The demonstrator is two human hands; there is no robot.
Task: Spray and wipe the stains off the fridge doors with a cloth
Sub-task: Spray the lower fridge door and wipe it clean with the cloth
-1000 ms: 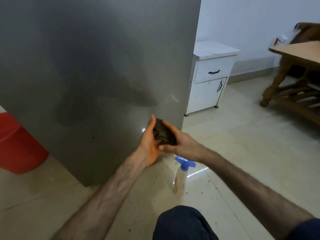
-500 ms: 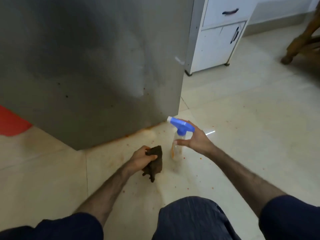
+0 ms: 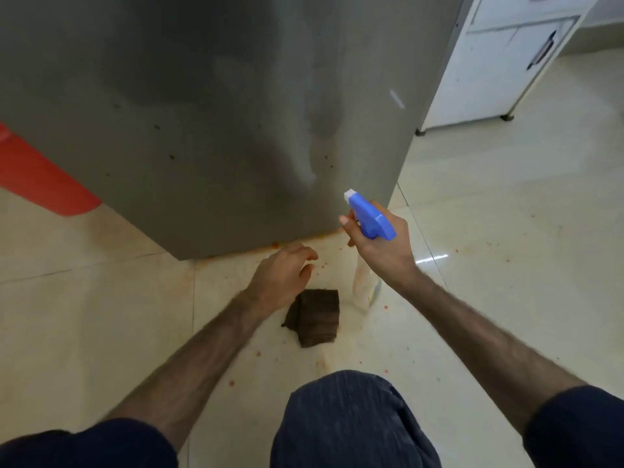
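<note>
1. Spraying is the step in hand, by my reading: the right hand [image 3: 380, 246] has its fingers wrapped round the neck of the spray bottle [image 3: 368, 217], one fingertip out by the trigger, and the white nozzle points up and left at the low right part of the fridge door [image 3: 209, 130].
2. Lying on the floor [image 3: 506, 231] near the person's knee [image 3: 351, 420] is the cloth [image 3: 315, 317], a dark folded wad, just left of the bottle's clear body and touched by neither hand.
3. Hovering above the tile just left of the cloth, the left hand [image 3: 282, 276] holds nothing, its fingers loosely curled and slightly apart.
4. Dark specks and reddish spots dot the door's lower part, and an orange smear runs along its bottom edge; red drops scatter the tiles nearby.
5. Next, I judge, comes squeezing the trigger at those low spots, then gripping the cloth and rubbing the wetted patch.
6. Far right stands a white cabinet [image 3: 499, 69]; far left, a red bin [image 3: 37, 177].
</note>
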